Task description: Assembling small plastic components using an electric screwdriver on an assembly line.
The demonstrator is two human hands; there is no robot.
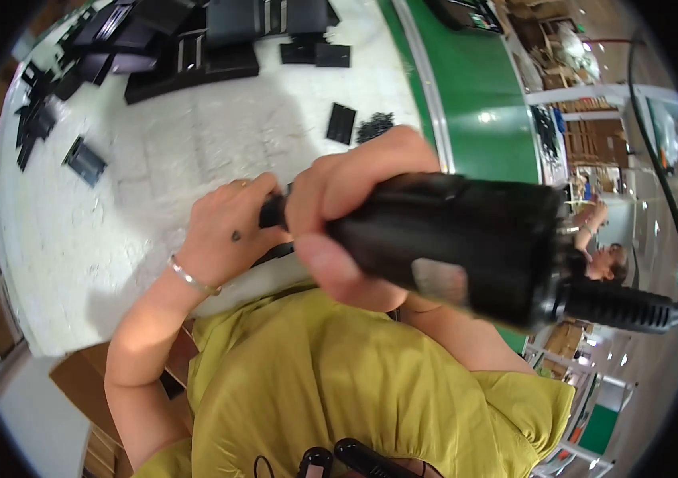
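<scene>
A black electric screwdriver (466, 239) with a thick cord lies across the view, its body pointing left. My right hand (359, 207) is closed around its front part. Just left of its front end, my left hand (227, 219) is closed on a dark piece (275, 254) near the table's front edge. Most of that piece is hidden by my fingers, so its shape cannot be made out. Beyond my right hand lie a small black plate (341, 123) and a pile of small black screws (375, 125).
Black housings and flat panels (195, 60) are heaped at the far side of the white table (44, 263). A single black part (85, 162) lies at the left. A green surface (482, 111) with a metal rail runs along the right; another person (606, 259) is beyond.
</scene>
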